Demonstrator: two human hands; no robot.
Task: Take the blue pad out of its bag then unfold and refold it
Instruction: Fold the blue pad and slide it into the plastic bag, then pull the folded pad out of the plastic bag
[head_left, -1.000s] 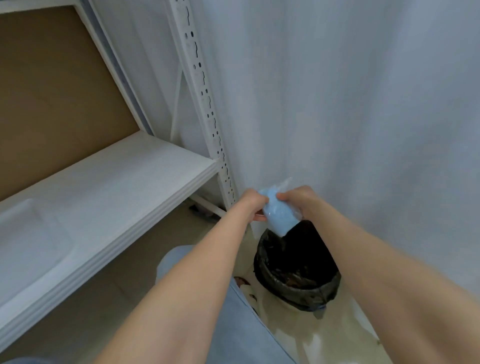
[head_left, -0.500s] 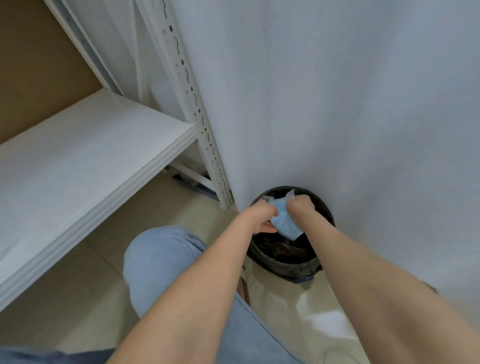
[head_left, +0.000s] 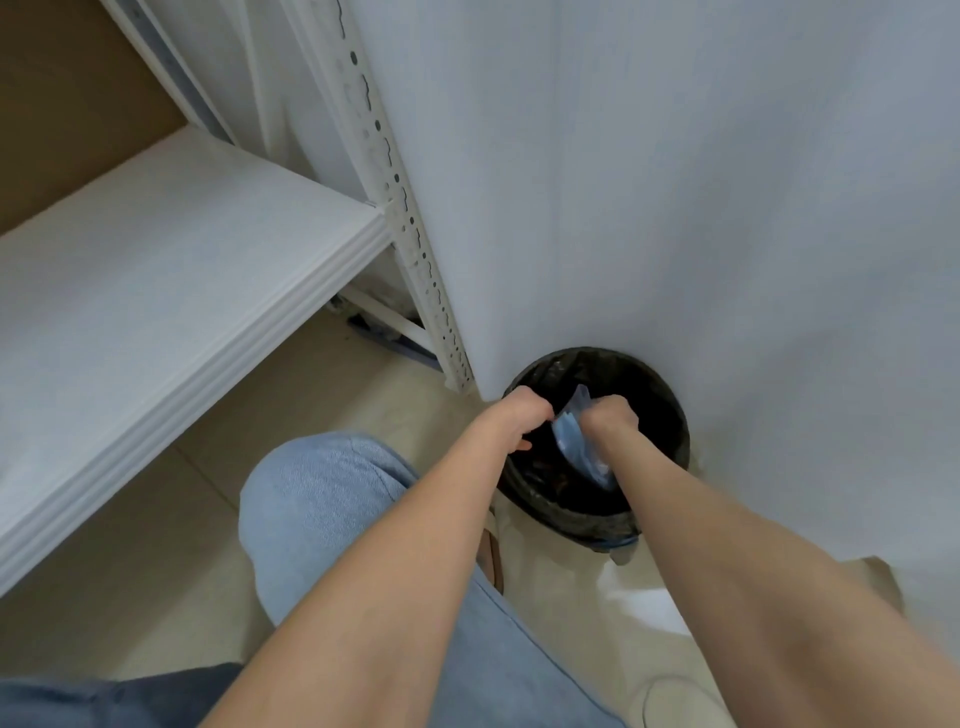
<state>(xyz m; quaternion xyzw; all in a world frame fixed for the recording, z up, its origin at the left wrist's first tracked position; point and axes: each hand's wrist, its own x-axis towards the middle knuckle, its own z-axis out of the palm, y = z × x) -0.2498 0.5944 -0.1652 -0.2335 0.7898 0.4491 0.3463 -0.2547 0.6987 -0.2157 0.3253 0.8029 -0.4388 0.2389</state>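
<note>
The folded blue pad (head_left: 577, 449) sits inside a clear plastic bag, held over the open mouth of a black waste bin (head_left: 670, 410). My right hand (head_left: 610, 415) grips the upper part of the bagged pad, whose lower end hangs down along my right forearm. My left hand (head_left: 519, 418) is curled at the bag's top left edge, fingers pinching the plastic there. The fingertips of both hands are hidden behind the hands.
The bin, lined with a black bag, stands on the beige tiled floor against a white curtain (head_left: 675, 182). A white metal shelf (head_left: 171, 291) with a slotted upright (head_left: 410, 228) is at the left. My knee in light blue jeans (head_left: 332, 499) is below the hands.
The view has tilted down and closer to the bin. Both hands have lowered with the bagged pad until they are over the bin's opening; the pad has turned more upright.
</note>
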